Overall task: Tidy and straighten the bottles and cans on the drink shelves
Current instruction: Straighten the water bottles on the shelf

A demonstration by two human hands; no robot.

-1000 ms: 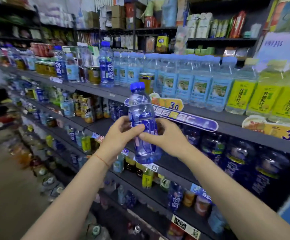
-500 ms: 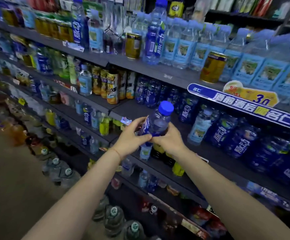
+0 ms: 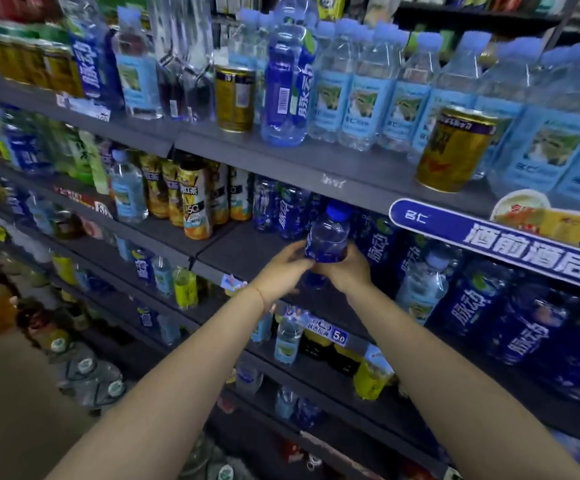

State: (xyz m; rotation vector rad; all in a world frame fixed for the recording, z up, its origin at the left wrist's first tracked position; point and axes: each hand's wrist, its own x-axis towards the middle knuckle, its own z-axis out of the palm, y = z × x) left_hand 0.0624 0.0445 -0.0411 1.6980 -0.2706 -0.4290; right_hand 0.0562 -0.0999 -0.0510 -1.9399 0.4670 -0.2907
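Observation:
A blue drink bottle [image 3: 327,234] with a blue cap is held upright between both hands at the second shelf [image 3: 243,249], just in front of a row of matching dark blue bottles [image 3: 288,213]. My left hand [image 3: 283,271] grips its left side and my right hand [image 3: 345,271] its right side. The lower part of the bottle is hidden by my fingers. More dark blue bottles [image 3: 524,323] fill the same shelf to the right.
On the top shelf [image 3: 316,161] stand a tall blue bottle [image 3: 287,74], two gold cans [image 3: 235,98] [image 3: 455,148] and a row of light-blue water bottles [image 3: 361,84]. Yellow-labelled bottles [image 3: 195,202] stand to the left of my hands. A blue price banner [image 3: 489,247] juts out at right. Lower shelves hold mixed drinks.
Both hands have carried the blue bottle down from in front of the top shelf and forward into the second shelf, next to the matching dark blue bottles.

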